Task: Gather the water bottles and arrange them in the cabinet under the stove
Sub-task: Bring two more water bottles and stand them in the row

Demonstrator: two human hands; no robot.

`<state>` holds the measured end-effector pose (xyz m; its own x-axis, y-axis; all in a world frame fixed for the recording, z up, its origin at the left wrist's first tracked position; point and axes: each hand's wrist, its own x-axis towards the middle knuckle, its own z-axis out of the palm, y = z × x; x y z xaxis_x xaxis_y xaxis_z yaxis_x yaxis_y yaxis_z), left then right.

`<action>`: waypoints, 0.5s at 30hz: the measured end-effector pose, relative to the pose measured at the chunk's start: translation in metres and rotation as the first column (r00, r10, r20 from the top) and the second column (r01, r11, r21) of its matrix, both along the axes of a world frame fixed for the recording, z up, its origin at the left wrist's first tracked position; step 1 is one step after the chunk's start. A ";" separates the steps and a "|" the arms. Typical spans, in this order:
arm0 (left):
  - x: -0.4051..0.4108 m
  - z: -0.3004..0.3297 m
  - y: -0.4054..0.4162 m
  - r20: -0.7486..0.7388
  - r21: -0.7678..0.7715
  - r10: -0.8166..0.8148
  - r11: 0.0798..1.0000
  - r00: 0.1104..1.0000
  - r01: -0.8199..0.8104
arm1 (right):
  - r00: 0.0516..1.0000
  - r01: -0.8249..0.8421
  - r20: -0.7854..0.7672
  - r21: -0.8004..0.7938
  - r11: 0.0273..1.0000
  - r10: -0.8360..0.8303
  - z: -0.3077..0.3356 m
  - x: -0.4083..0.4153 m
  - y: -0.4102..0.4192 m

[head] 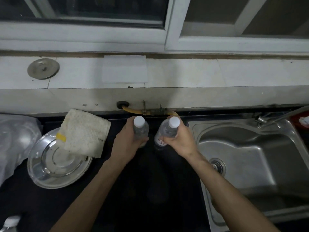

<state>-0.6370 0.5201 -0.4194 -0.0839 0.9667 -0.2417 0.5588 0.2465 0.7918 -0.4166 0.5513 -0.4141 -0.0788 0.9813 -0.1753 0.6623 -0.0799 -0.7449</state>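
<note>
Two clear water bottles with white caps stand on the dark counter near the back wall. My left hand [126, 141] grips the left bottle [141, 129] around its body. My right hand [180, 139] grips the right bottle [167, 129], which tilts slightly and shows a label low on its side. A third capped bottle [10, 223] shows partly at the bottom left corner. The cabinet under the stove is out of view.
A steel sink [250, 158] lies to the right with a tap [274, 118] behind it. To the left are a glass lid [55, 164] with a folded cloth [83, 133] on it and a plastic bag [15, 139]. A yellow gas hose [133, 111] runs along the wall.
</note>
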 end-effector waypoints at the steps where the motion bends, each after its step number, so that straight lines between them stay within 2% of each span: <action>1: 0.003 0.004 -0.002 -0.002 -0.002 -0.001 1.000 1.000 0.001 | 1.000 0.016 -0.005 0.010 1.000 -0.016 0.007 0.004 -0.004; 5: 0.027 0.034 -0.010 -0.016 0.018 -0.057 0.998 0.998 0.057 | 0.994 0.104 -0.030 0.034 0.994 -0.103 0.042 0.031 -0.029; 9: 0.069 0.067 -0.023 0.003 0.093 -0.214 0.973 0.977 0.213 | 0.972 0.235 -0.023 0.056 0.970 -0.234 0.078 0.075 -0.068; 15: 0.171 0.111 -0.063 0.009 0.169 -0.506 0.851 0.862 0.498 | 0.862 0.506 -0.024 0.108 0.856 -0.507 0.121 0.164 -0.172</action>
